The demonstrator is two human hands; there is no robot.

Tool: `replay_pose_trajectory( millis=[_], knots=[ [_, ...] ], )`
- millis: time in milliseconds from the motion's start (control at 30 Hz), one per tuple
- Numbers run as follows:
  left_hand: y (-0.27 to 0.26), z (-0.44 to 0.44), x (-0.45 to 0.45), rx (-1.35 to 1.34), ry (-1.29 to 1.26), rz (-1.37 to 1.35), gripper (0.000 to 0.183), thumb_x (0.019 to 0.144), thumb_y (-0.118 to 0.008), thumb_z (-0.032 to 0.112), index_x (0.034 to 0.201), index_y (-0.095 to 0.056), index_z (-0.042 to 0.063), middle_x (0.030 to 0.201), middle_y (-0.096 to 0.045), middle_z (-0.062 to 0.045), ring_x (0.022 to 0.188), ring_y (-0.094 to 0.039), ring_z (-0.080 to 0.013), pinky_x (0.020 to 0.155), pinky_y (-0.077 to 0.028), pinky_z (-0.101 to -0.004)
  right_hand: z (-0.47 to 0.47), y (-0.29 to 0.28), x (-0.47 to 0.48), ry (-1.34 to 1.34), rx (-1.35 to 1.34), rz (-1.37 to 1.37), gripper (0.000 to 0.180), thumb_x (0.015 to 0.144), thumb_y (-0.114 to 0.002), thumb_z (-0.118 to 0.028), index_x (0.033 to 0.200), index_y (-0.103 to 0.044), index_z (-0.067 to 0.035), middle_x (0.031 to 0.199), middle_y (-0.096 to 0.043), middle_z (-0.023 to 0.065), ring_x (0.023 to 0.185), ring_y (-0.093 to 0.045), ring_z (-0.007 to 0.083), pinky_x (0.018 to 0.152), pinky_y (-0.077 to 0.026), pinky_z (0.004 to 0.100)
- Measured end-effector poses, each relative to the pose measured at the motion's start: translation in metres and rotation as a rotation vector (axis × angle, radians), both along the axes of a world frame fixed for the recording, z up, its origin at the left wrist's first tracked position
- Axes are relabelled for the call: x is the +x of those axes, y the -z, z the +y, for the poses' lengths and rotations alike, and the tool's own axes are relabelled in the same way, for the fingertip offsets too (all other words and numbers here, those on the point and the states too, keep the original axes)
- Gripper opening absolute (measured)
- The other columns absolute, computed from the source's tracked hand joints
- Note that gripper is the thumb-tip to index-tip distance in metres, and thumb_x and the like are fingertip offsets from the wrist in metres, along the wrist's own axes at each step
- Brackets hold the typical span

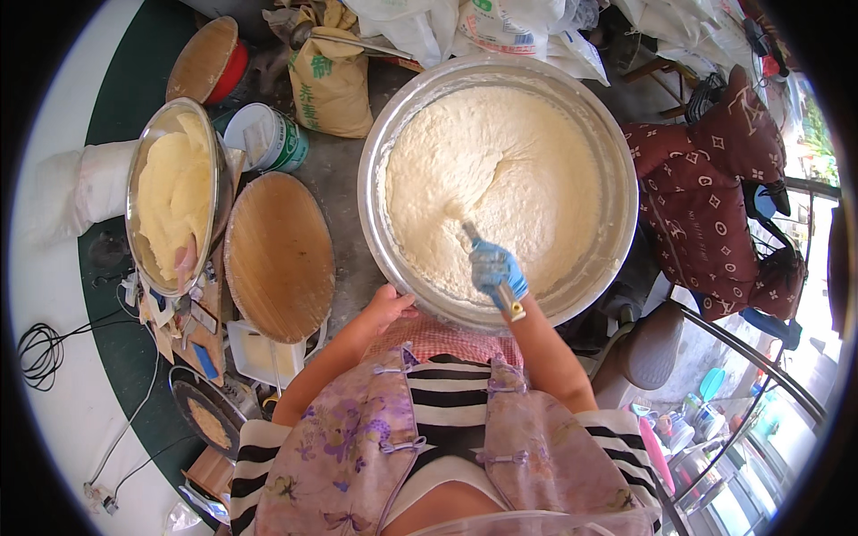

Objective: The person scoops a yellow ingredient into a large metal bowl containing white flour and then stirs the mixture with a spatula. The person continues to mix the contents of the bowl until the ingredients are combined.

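A large metal basin [370,221] stands before me, holding a wide mass of pale, wet dough [556,174]. My right hand [497,271], in a blue glove, is closed around a metal-coloured tool handle [513,307] above the near part of the dough. The tool's far end points down into the dough, so its working part is hidden. A fold runs through the surface just beyond it. Bare, my left hand [389,309] grips the basin's near left rim, its thumb at the edge and some fingers out of sight.
To the left are a metal bowl [218,194] of yellowish dough, a shallow round woven tray [281,254], a white-and-green bucket [285,141] and a round griddle [181,402]. A filled sack [332,94] stands behind them. At right, a maroon patterned padded garment [704,221] hangs close to the basin.
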State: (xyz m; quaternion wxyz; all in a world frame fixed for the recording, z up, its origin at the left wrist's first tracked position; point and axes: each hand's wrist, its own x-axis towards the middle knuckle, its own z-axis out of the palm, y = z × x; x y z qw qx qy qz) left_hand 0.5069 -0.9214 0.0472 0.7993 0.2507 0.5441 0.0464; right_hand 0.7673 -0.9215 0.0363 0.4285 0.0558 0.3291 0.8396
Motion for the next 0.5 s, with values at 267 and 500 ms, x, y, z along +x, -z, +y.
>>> replay_pose_trajectory(
  millis=[267,500],
  knots=[
    [0.001,0.003,0.001,-0.025,0.009,-0.010,0.030,0.088,-0.048,0.010,0.115,-0.044,0.000,0.107,-0.054,-0.010,0.088,-0.057,-0.0208,0.070,-0.051,-0.0317,-0.027,-0.100,0.024,-0.087,0.224,-0.509,0.058,0.086,-0.041,-0.005,0.137,-0.018,-0.021,0.056,-0.037,-0.0036,0.034,-0.033,0.0054,0.031,-0.028,0.0193],
    [0.000,0.002,0.001,0.034,0.008,-0.031,0.028,0.087,-0.047,0.009,0.114,-0.044,0.000,0.106,-0.055,-0.010,0.088,-0.057,-0.0202,0.070,-0.052,-0.0305,-0.072,-0.156,0.058,-0.447,0.293,-1.856,0.059,0.081,-0.047,0.001,0.135,-0.026,-0.011,0.084,-0.054,0.0032,0.059,-0.047,0.0059,0.051,-0.040,0.0180]
  ],
)
